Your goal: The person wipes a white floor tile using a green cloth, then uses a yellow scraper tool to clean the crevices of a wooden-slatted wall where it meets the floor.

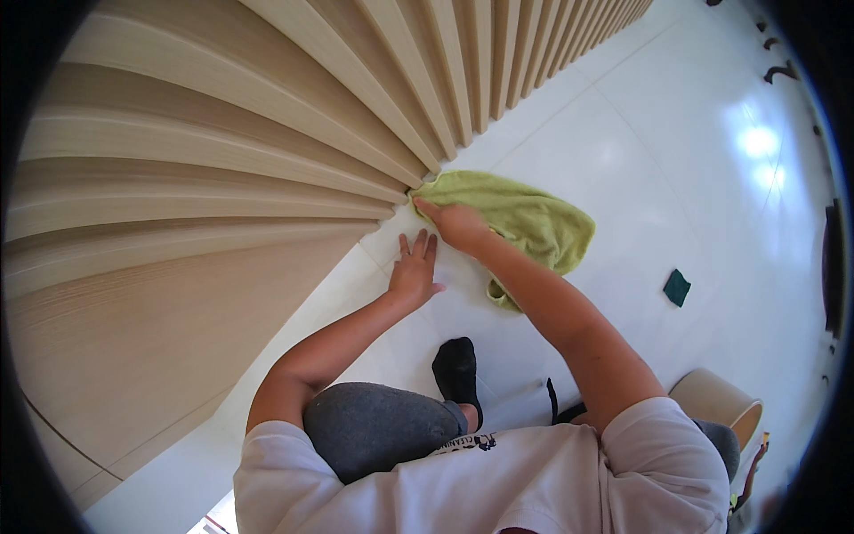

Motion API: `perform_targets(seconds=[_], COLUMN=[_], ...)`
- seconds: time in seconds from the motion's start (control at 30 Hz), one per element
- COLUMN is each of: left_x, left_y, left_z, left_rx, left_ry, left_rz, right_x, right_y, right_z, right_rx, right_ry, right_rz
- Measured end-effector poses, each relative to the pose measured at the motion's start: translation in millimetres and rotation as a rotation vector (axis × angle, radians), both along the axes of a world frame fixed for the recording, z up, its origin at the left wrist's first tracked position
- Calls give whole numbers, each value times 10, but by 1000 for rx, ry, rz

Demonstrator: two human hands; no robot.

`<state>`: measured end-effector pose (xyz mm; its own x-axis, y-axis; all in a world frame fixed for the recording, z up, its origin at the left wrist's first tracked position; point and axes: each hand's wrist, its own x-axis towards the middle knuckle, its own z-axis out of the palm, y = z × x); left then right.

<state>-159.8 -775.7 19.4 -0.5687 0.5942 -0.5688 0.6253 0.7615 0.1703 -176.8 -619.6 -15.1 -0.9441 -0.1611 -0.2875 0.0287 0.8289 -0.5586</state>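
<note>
While L hand [414, 278] empty, spread flat on flr [640, 196], R grip [459, 226] closed on grn cloth [525, 218] by slats [222, 149]

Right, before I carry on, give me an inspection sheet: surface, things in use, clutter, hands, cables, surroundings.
Surface: glossy white tiled floor, seams visible.
Things in use: yellow-green cloth, rumpled, one corner at the foot of the wooden slats.
Clutter: dark green pad, right of the cloth.
Hands: left hand open, fingers spread; right hand on the cloth, grip unclear.
Cables: none certain; thin black strip, kind unclear.
Surroundings: black-socked foot; tan rounded object, lower right.
</note>
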Motion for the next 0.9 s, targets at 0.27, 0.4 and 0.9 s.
perform_targets(seconds=[0.27,0.4,0.9], left_x=[56,1,172], left_y=[-100,41,-47], left_z=[-174,72,143], left_rx=[91,35,-262], left_ry=[26,-31,-103], left_rz=[-21,-8,-141], right_x=[8,179,61], right_y=[-252,-112,-348], right_z=[-24,-25,106], right_rx=[-16,11,42], right_ry=[-48,-17,-133], right_rz=[-163,23,56])
